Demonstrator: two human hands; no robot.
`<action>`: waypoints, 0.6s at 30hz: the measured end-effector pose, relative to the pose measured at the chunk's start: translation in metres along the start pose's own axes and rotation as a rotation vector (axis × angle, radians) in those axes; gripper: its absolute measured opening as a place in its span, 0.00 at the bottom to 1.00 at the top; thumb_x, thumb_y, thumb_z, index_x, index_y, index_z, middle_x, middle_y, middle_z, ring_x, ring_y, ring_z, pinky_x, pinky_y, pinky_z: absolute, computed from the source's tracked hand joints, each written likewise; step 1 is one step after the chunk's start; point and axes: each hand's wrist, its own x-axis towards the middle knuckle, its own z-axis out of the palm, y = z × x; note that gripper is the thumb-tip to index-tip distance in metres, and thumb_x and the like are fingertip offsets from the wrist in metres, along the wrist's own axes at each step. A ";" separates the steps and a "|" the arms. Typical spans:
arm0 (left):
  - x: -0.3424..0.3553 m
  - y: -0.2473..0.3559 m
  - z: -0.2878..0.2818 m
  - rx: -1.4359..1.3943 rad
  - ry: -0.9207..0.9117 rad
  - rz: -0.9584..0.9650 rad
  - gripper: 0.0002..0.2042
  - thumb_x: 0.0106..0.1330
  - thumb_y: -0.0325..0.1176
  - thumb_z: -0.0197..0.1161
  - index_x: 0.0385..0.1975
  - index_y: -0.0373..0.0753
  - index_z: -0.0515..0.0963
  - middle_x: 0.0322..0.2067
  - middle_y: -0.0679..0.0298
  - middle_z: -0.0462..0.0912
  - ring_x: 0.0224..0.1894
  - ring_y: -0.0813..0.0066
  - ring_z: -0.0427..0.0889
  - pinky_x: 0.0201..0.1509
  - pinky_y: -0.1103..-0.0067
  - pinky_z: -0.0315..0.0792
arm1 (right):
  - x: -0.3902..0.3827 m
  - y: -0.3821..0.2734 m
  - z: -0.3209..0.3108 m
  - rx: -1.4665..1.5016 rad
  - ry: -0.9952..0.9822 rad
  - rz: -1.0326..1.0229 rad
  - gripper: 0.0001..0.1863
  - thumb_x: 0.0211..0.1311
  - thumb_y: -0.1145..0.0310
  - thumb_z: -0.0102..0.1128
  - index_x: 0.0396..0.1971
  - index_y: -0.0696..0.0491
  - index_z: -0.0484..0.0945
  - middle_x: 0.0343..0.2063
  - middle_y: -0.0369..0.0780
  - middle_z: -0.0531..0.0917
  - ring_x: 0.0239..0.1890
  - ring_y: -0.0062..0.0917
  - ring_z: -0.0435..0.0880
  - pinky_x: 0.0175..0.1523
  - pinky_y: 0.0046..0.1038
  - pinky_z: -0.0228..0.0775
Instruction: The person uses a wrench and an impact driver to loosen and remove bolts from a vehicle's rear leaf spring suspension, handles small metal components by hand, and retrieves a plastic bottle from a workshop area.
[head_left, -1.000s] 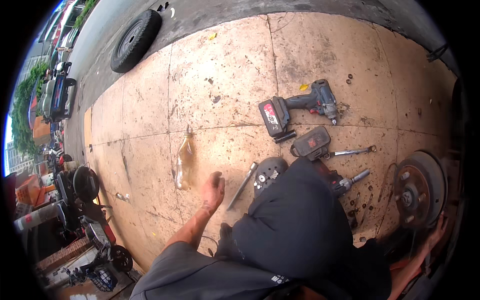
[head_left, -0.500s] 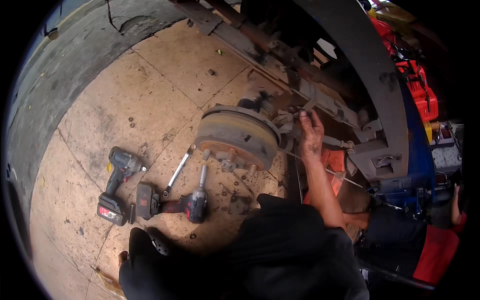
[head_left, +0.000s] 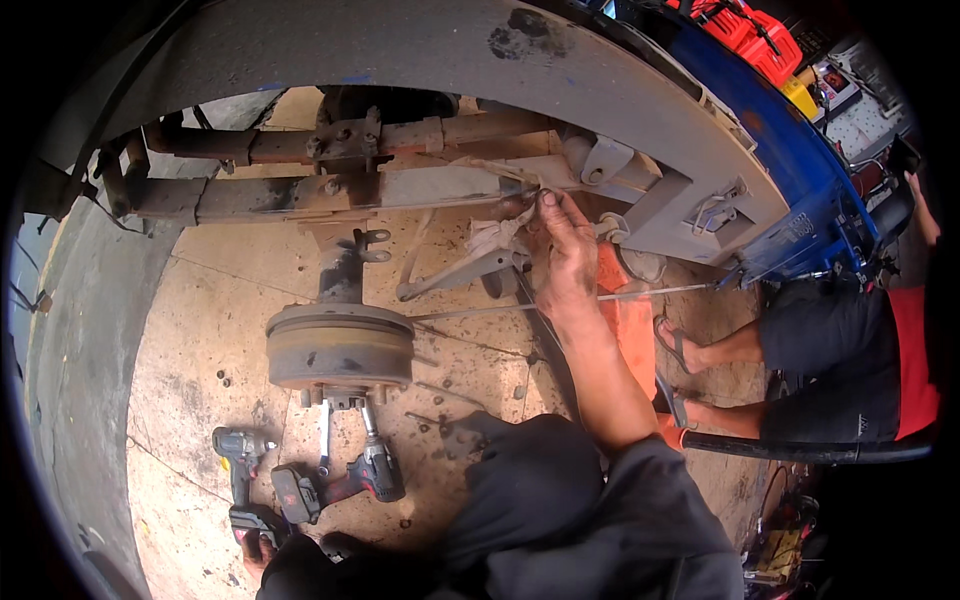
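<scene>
My right hand is raised beside the lower beam of the vehicle's underside. Its thumb and fingers are pressed together; what they pinch is hidden. Left of the fingers, a crumpled dusty cloth-like piece hangs over a grey metal arm. A rusty brake drum on an axle end stands further left. At the lower left, a few fingertips of my left hand show beside the battery of a grey cordless impact driver; my dark trouser leg hides the rest.
A red and black impact wrench and a combination wrench lie by the drum. A thin rod crosses behind my forearm, near an orange object. A person's legs and a black hose are at right.
My view has swung to the right, so the drum and tools sit further left and the frame spans the top. My right hand remains raised by the beam, fingers closing together.
</scene>
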 end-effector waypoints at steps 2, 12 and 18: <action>0.023 -0.010 0.012 -0.177 0.124 -0.205 0.11 0.69 0.28 0.54 0.47 0.30 0.73 0.38 0.59 0.80 0.38 0.70 0.76 0.43 0.76 0.72 | 0.001 -0.001 -0.012 -0.007 -0.003 -0.019 0.13 0.69 0.62 0.54 0.42 0.58 0.75 0.33 0.41 0.82 0.37 0.25 0.82 0.43 0.27 0.75; 0.065 0.183 0.020 -0.090 -0.060 0.016 0.10 0.69 0.28 0.55 0.45 0.29 0.74 0.36 0.62 0.77 0.37 0.76 0.72 0.40 0.80 0.69 | -0.008 0.013 -0.017 0.039 0.006 0.003 0.12 0.68 0.65 0.55 0.42 0.59 0.76 0.32 0.40 0.82 0.37 0.25 0.81 0.47 0.26 0.72; 0.079 0.281 0.033 -0.033 -0.080 0.220 0.08 0.67 0.26 0.58 0.42 0.29 0.76 0.34 0.61 0.79 0.34 0.76 0.74 0.40 0.80 0.71 | -0.009 0.020 -0.020 -0.020 -0.042 0.097 0.11 0.66 0.65 0.58 0.40 0.58 0.78 0.33 0.38 0.82 0.37 0.20 0.79 0.46 0.22 0.70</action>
